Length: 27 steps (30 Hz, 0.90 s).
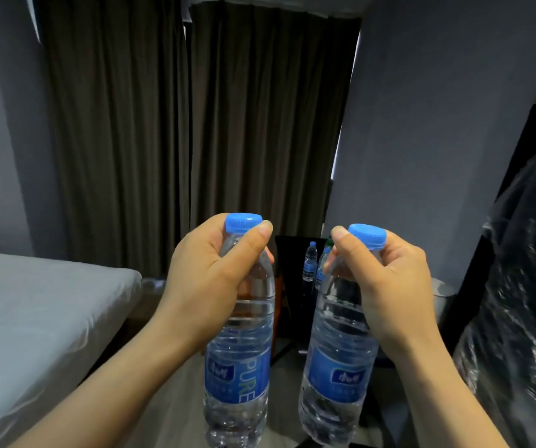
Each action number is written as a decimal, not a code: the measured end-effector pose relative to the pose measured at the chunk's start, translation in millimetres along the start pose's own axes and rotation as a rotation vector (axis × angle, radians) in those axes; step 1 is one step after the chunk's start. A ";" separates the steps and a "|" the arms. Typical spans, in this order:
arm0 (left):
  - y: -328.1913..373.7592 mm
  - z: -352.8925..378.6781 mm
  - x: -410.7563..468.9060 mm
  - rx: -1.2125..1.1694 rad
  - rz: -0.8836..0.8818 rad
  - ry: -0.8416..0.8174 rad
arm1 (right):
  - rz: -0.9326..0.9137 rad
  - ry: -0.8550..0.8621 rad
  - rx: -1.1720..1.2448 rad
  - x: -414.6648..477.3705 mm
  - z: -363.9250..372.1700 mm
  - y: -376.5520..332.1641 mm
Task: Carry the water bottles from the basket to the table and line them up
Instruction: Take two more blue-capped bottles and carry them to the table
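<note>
Water bottles are in both hands, one each, held upright in the air side by side and apart from each other. Left hand point(210, 279) is wrapped around the neck and shoulder of the left bottle point(239, 334), thumb laid across the front just under the blue cap point(243, 223), fingers curled behind. Right hand point(386, 282) is closed likewise around the neck of the right bottle point(337, 360), thumb tip against its blue cap point(367, 236). Both bottles are clear plastic, filled, each with a blue label on the lower body; the left label reads "PURE". Right bottle leans slightly, its base toward the left bottle. Taking the left bottle as reference: a bed point(34, 318) with a grey-white cover lies to its left; dark closed curtains point(195, 124) hang beyond and above it. Between the two held bottles, further back, a small bottle point(310, 261) with a blue cap stands upright on a dark tabletop point(292, 286), and a second one point(323, 266) beside it is partly hidden by the right hand. To the right of the held bottles, at the frame edge, sits a bulky item under crinkled clear plastic wrap point(525, 302); what it covers cannot be told. Grey wall point(438, 124) rises behind the right hand.
</note>
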<state>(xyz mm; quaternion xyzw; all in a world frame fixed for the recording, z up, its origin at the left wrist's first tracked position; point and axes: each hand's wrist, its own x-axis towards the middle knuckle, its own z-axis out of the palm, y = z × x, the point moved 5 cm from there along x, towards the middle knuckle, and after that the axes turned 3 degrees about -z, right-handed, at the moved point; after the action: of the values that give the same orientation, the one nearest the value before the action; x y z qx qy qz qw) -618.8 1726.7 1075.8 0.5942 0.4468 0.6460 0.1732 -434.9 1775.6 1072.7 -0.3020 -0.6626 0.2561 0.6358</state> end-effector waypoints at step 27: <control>-302.0 90.7 306.9 0.049 -0.128 0.019 | 0.100 0.080 -0.041 256.9 99.5 325.3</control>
<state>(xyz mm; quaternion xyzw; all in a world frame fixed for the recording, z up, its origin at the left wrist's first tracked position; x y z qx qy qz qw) -699.6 2155.4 1017.9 0.5621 0.5013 0.6282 0.1955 -512.2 2189.8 1008.0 -0.3575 -0.6260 0.2616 0.6417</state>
